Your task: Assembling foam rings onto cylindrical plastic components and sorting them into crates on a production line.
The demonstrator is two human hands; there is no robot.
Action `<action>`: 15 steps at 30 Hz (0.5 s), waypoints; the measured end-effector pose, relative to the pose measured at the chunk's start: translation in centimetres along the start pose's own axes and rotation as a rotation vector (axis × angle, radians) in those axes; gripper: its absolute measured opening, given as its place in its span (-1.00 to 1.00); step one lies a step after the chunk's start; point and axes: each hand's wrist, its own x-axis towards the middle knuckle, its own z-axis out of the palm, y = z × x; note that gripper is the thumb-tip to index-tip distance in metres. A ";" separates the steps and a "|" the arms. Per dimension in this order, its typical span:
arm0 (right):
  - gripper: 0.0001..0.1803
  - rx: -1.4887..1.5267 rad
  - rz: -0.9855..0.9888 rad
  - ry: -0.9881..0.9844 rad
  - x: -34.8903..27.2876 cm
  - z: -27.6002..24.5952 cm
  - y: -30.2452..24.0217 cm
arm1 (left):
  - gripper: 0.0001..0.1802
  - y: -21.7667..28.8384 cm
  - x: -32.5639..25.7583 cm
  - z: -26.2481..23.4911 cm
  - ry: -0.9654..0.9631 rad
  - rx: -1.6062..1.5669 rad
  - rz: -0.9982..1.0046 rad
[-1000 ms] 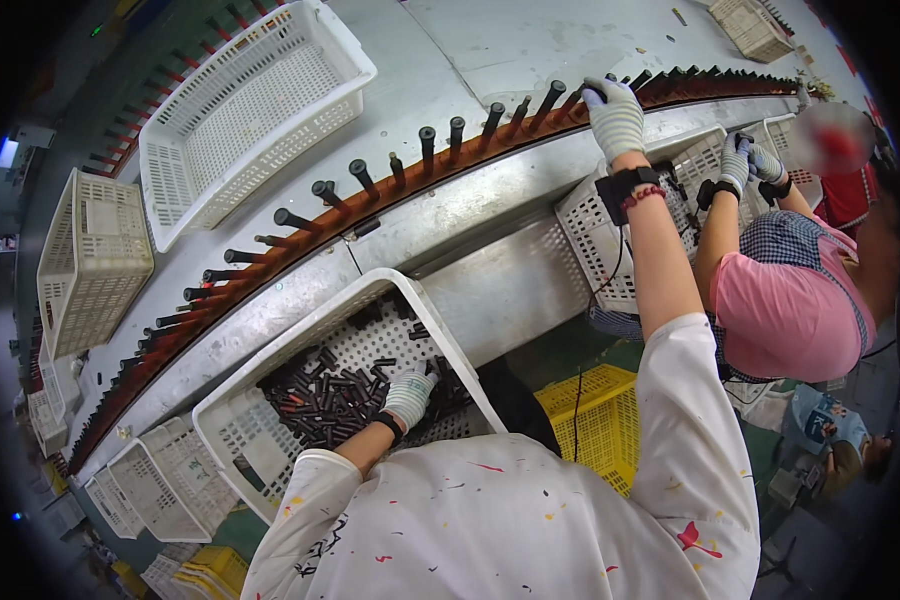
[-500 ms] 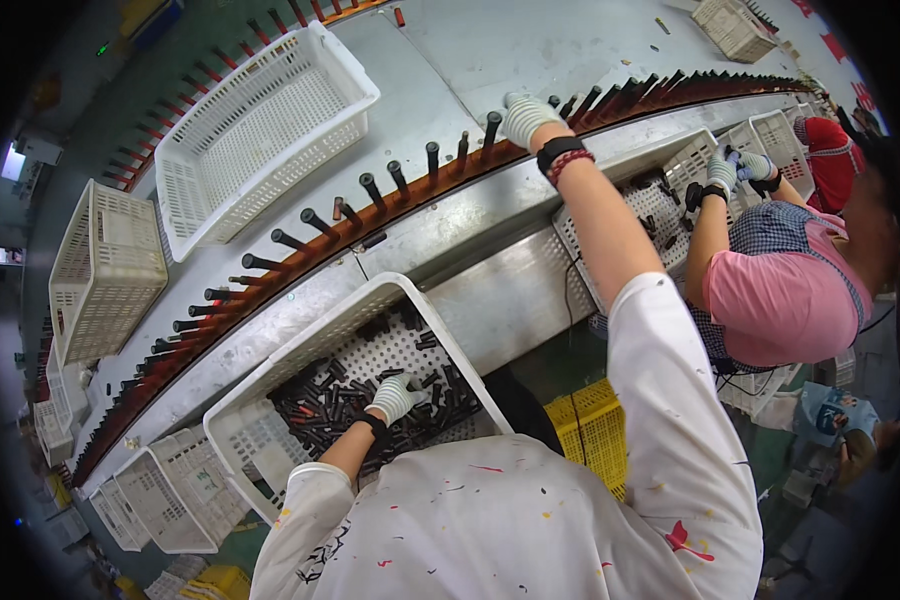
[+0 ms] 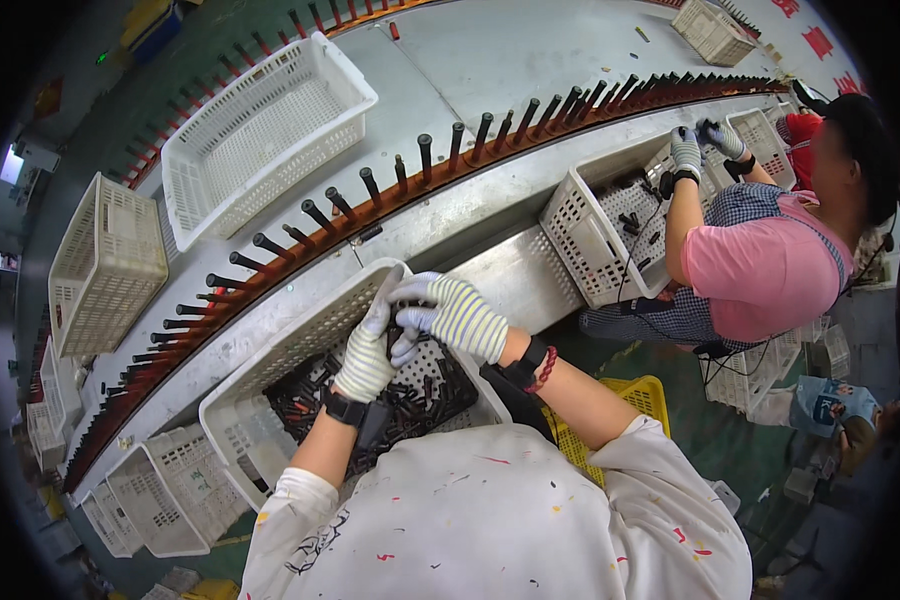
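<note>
Both my hands wear striped work gloves and meet over a white perforated basket (image 3: 228, 428). My left hand (image 3: 366, 362) points upward with its fingers bent together. Against its fingertips, my right hand (image 3: 456, 314) curls inward from the right. A dark bit shows between them, but the gloves hide what they hold. Below lie many short black tubes (image 3: 435, 398), a few with reddish parts, loose in the basket. Just beyond it runs a curved brown rail (image 3: 375, 212) with a row of black-topped tubes (image 3: 425, 152) standing on pegs.
A large white basket (image 3: 195, 215) rests on the metal table, with another crate (image 3: 120, 270) left of it. At right a co-worker in a pink shirt (image 3: 770, 265) handles dark parts over a white basket (image 3: 580, 235). A yellow basket (image 3: 635, 395) stands low on my right.
My right hand has come back from the rail to the basket. My left hand has risen from the loose tubes to meet it. The standing tubes have shifted along the rail.
</note>
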 end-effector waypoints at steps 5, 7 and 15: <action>-0.77 0.318 0.183 0.346 -0.6 -1.9 -1.0 | -0.43 0.1 0.2 2.9 0.027 0.475 0.204; -0.75 0.364 0.231 0.445 -0.1 -4.5 -1.2 | -0.66 -1.8 0.2 -1.0 0.093 0.756 0.183; -0.70 -0.189 0.158 0.889 1.4 -23.3 6.0 | -0.19 -8.7 1.7 -10.1 0.209 1.994 -0.110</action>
